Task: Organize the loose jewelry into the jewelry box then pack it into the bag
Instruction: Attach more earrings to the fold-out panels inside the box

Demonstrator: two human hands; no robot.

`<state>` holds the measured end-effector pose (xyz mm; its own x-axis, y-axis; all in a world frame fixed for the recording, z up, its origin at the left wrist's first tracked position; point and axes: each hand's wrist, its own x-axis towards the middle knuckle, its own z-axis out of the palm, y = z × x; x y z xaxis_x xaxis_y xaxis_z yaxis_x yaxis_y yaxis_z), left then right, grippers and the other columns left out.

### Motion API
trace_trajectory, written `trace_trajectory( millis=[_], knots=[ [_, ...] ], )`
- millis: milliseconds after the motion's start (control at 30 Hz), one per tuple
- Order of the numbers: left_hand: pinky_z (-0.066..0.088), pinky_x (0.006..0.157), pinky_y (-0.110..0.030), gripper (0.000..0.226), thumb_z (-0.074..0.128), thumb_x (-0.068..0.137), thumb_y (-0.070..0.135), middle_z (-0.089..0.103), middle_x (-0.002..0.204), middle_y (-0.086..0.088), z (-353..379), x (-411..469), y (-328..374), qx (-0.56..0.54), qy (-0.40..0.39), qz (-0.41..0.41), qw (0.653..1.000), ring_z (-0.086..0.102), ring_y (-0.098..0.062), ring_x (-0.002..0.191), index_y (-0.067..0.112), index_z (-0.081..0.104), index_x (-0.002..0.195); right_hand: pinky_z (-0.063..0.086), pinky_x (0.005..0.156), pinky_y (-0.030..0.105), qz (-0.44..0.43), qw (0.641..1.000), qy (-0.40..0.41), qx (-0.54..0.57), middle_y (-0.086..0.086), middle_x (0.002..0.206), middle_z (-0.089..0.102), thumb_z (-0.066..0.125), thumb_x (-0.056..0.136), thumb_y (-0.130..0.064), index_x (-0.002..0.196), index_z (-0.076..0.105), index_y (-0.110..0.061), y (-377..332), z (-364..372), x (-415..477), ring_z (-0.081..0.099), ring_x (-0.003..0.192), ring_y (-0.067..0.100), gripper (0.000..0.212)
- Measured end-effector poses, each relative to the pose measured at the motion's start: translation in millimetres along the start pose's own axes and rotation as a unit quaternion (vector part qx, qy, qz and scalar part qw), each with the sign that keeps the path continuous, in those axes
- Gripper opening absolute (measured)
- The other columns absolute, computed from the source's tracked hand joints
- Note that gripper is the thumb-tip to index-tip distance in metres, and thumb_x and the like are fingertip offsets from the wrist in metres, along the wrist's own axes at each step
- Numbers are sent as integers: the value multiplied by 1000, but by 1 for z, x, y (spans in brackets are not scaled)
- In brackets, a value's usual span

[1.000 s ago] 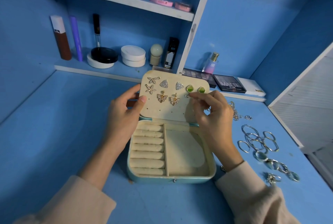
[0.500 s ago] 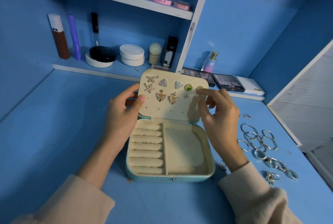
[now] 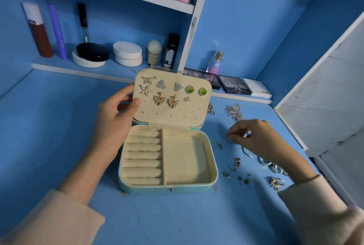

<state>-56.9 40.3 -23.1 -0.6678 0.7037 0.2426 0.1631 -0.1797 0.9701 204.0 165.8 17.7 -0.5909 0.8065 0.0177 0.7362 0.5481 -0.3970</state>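
Blue desk [image 3: 59,126]; left hand [image 3: 114,118] grips box lid [image 3: 171,112]; right hand [image 3: 260,140] over jewelry [image 3: 236,163].

- The right hand [image 3: 260,138] has left the cream earring-pinned lid [image 3: 171,114] of the pale blue jewelry box [image 3: 167,188] and swung right, low over the blue tabletop [image 3: 59,126].
- Its curled fingertips [image 3: 231,136] are now near loose small gold earrings [image 3: 237,162]; its wrist partly covers the silver hoop rings [image 3: 247,153].

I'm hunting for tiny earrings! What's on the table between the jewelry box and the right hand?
In the head view, one small loose piece lies between the jewelry box and the right hand; otherwise bare table.
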Motion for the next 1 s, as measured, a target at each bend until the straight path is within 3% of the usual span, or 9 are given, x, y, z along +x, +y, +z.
trace_trajectory(
  millis=[133, 300, 533, 733, 867, 1000],
  knots=[
    [45, 72, -25, 44, 58, 91, 9, 69, 79, 21, 0, 0, 0, 0, -4, 1, 1000, 60, 2, 72, 53, 63, 88, 40, 64, 4, -12, 1000, -20, -2, -16, 70, 64, 68, 81, -10, 76, 67, -26, 3, 1, -9, 56, 66, -9, 17],
    [46, 71, -23, 45, 57, 91, 6, 68, 76, 25, 1, 0, 1, -4, -6, 9, 1000, 59, 6, 70, 51, 62, 86, 43, 69, 7, -59, 998, -24, -16, -12, 77, 65, 68, 81, -8, 79, 70, -27, 7, 6, -14, 58, 79, 1, 19],
    [44, 61, -8, 42, 57, 92, 7, 67, 75, 27, 1, 0, -1, -4, -8, 17, 1000, 57, 9, 67, 49, 61, 92, 44, 70, 10, -72, 997, -12, -19, -8, 80, 66, 69, 80, -7, 84, 74, -22, 10, 8, -12, 58, 74, 3, 16],
    [45, 63, -12, 42, 57, 92, 7, 67, 76, 28, 1, 0, -1, 0, -7, 19, 1000, 58, 9, 68, 49, 61, 93, 40, 67, 6, -75, 997, 8, -21, -7, 79, 65, 71, 79, -9, 82, 74, -20, 12, 14, -10, 57, 78, 3, 11],
    [44, 63, -12, 42, 57, 92, 7, 67, 76, 27, 1, 1, -1, -7, -10, 20, 1000, 58, 9, 68, 48, 61, 93, 38, 65, 6, -79, 996, 33, -36, -7, 78, 61, 71, 79, -10, 78, 72, -18, 13, 20, -9, 55, 70, 4, 8],
    [44, 61, -9, 42, 57, 92, 5, 67, 75, 27, 2, 0, 0, -9, -9, 24, 1000, 58, 9, 68, 47, 61, 92, 43, 69, 17, -73, 996, 28, -45, -7, 80, 58, 69, 79, -13, 78, 70, -20, 13, 20, -9, 54, 73, 6, 7]
  ],
)
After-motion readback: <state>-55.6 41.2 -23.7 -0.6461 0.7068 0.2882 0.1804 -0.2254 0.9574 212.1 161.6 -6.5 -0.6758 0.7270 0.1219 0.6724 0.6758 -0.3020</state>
